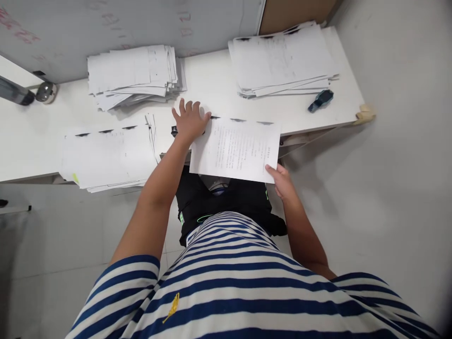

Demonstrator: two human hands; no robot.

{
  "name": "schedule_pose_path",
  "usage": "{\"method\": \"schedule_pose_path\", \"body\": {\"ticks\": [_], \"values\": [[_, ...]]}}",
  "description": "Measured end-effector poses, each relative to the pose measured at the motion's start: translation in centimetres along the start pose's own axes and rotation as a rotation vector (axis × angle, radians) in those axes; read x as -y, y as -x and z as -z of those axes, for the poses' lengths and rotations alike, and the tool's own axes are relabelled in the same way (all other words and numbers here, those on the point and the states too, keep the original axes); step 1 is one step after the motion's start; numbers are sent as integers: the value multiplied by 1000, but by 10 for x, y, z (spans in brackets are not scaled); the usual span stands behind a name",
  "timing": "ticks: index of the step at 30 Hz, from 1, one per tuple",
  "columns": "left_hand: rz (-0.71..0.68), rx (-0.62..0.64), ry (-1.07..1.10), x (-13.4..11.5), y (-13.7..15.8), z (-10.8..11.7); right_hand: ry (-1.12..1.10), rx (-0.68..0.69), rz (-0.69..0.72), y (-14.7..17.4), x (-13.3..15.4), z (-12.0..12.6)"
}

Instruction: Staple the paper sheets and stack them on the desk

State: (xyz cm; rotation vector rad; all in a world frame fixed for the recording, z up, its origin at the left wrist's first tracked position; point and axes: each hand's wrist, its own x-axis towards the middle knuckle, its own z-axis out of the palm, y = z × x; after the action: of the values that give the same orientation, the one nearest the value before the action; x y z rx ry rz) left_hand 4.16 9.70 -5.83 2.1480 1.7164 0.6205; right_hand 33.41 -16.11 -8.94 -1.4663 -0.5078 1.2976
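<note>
A printed sheet of paper [240,148] with dark marks along its far edge spans the table's front edge above my lap. My right hand [282,181] is closed on its near right corner, thumb on top. My left hand [190,121] lies palm down at the sheet's far left corner, fingers spread and thumb near the paper's edge. Under this hand sits a small black object [174,131], mostly hidden, so I cannot make out its kind.
Paper stacks stand at the front left [109,157], back left [130,73] and back right [282,61] of the white table [208,70]. A dark blue-green tool [320,100] lies near the right stack. A grey board [141,23] rises behind; a rounded object [46,92] sits far left.
</note>
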Motion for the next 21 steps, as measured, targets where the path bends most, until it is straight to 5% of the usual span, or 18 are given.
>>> {"method": "schedule_pose_path", "body": {"ticks": [5, 11, 16, 21], "values": [[-11, -88, 94, -3, 2, 18, 9, -42, 42, -2, -6, -7], [-70, -379, 53, -1, 45, 48, -12, -54, 116, -4, -1, -12], [-169, -111, -165, 21, 71, 48, -45, -67, 147, -7, 23, 4], [-44, -137, -144, 29, 68, 40, -5, -170, 216, -7, 50, 39]]}}
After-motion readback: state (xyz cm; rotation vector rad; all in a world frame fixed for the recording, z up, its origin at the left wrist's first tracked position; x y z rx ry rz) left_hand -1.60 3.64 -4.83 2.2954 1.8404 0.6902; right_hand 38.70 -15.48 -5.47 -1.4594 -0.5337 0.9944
